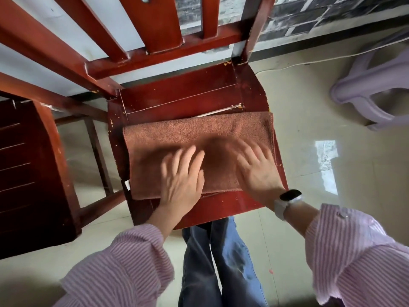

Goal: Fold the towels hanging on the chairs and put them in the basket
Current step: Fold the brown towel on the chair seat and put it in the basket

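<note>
Glossy beige tile floor [309,151], with a red wooden chair [177,91] dead centre. Folded brown towel [177,134] lies flat on the seat. Left hand [182,180] at 7 o'clock on the towel, right hand [256,171] at 4 o'clock, both flat with fingers spread, a bit blurry. Lilac plastic stool [365,85] over at 2 o'clock.

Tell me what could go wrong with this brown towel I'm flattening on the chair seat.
The brown towel lies near the chair seat's right edge, so a sideways push from the right hand might slide it onto the floor. Both the left hand and right press with flat fingers, which could shift the folded layers out of line.
</note>
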Motion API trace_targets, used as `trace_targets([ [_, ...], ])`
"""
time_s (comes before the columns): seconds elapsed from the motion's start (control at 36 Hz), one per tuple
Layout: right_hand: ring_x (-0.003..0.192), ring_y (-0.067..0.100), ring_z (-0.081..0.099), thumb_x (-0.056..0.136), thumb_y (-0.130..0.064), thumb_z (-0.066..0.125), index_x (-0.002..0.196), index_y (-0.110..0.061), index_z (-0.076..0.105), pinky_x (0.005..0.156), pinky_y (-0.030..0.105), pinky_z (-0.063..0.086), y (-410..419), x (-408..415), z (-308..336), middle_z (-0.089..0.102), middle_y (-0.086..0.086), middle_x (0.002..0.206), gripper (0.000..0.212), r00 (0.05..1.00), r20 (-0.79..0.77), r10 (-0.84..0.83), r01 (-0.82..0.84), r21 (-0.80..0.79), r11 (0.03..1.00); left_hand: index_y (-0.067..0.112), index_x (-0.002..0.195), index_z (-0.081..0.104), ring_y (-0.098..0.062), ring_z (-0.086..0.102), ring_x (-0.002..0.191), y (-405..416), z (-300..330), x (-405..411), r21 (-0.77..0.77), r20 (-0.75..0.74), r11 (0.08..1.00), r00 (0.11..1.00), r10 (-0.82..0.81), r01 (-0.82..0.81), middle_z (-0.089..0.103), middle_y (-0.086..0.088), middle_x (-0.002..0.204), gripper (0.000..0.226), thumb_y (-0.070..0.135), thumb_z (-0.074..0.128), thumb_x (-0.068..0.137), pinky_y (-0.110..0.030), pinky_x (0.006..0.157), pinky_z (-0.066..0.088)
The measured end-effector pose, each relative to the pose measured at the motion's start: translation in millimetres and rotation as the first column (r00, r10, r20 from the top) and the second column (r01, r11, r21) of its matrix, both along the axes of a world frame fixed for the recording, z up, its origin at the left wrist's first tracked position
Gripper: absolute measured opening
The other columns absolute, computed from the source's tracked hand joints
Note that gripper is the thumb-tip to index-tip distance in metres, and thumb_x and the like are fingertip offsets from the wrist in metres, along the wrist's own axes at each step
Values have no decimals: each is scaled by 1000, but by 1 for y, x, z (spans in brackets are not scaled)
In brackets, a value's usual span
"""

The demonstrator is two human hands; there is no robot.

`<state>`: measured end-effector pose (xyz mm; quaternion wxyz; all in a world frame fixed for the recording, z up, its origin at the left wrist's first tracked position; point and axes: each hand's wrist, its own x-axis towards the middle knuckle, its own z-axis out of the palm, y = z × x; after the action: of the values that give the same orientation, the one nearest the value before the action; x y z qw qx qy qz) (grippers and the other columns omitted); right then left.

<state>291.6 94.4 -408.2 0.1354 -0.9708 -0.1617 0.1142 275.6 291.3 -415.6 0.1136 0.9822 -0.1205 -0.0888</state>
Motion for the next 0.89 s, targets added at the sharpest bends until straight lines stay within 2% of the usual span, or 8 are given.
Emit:
trace_targets([
  [0.11, 139, 32, 24, 90, -26, 33, 141, -21, 32, 109, 58, 12, 20, 40, -17, 28, 10, 150, 51, 995, -67, -68, 60, -123, 991, 24, 142, 28, -29, 16, 141, -19, -12, 38, 65, -94, 996, 994, 63, -57, 25, -6, 152, 54, 33, 36, 90, -59, 110, 10],
  [0.28, 141, 31, 19, 93, -42, 23, 144, -29, 20, 112, 53, 11, -9, 53, -40, 22, 7, 153, 53, 993, -88, -76, 55, -222, 973, 35, 145, 5, -30, -8, 142, 6, -34, 46, 189, -195, 971, 964, 182, -145, -2, -3, 156, 58, 51, 20, 92, -65, 106, -5],
  [0.39, 143, 23, 8, 93, -38, 17, 146, -24, 14, 113, 52, -1, -39, 62, -34, 12, -2, 155, 55, 961, -127, -246, 221, -182, 958, 36, 144, 4, -31, -8, 142, 23, -33, 42, 203, -211, 973, 965, 154, -111, -2, -3, 156, 62, 58, 16, 88, -67, 106, -4],
  [0.5, 130, 31, 35, 90, -28, 35, 132, -13, 46, 103, 49, 31, -62, 75, -20, 38, 8, 143, 45, 961, -110, -254, 252, -30, 967, 35, 145, 5, -33, -9, 142, 21, -29, 43, 229, -224, 967, 961, 164, -112, -3, -4, 156, 63, 57, 23, 89, -69, 105, -3],
  [0.56, 117, 32, 42, 88, -25, 47, 118, -12, 56, 96, 46, 35, -64, 82, -16, 46, 11, 130, 34, 952, -107, -287, 285, -31, 958, 34, 145, 8, -35, -9, 141, 16, -25, 44, 230, -219, 965, 960, 176, -124, -3, -6, 156, 62, 53, 31, 90, -68, 105, -4],
  [0.69, 107, 26, 45, 84, -23, 54, 110, -11, 55, 91, 36, 39, -58, 99, -6, 48, 10, 113, 29, 849, -340, -404, 429, -1, 903, 34, 145, 13, -38, -1, 141, 6, -20, 43, 243, -240, 967, 960, 141, -81, 5, -8, 156, 58, 43, 37, 92, -71, 102, 3],
  [0.81, 94, 25, 50, 82, -21, 54, 101, -12, 50, 72, 29, 37, -60, 98, 1, 53, 7, 99, 22, 829, -359, -429, 485, 79, 871, 36, 143, 14, -43, 7, 140, 3, -19, 43, 262, -290, 958, 937, 195, -118, 13, -11, 155, 59, 44, 39, 90, -74, 98, 11],
  [0.89, 81, 23, 54, 86, -28, 55, 112, -14, 44, 58, 26, 38, -60, 94, 6, 57, 4, 94, 31, 765, -475, -435, 548, 126, 827, 38, 142, 11, -43, 5, 140, 1, -17, 44, 268, -302, 954, 929, 216, -135, 11, -10, 155, 60, 45, 40, 89, -74, 98, 11],
])
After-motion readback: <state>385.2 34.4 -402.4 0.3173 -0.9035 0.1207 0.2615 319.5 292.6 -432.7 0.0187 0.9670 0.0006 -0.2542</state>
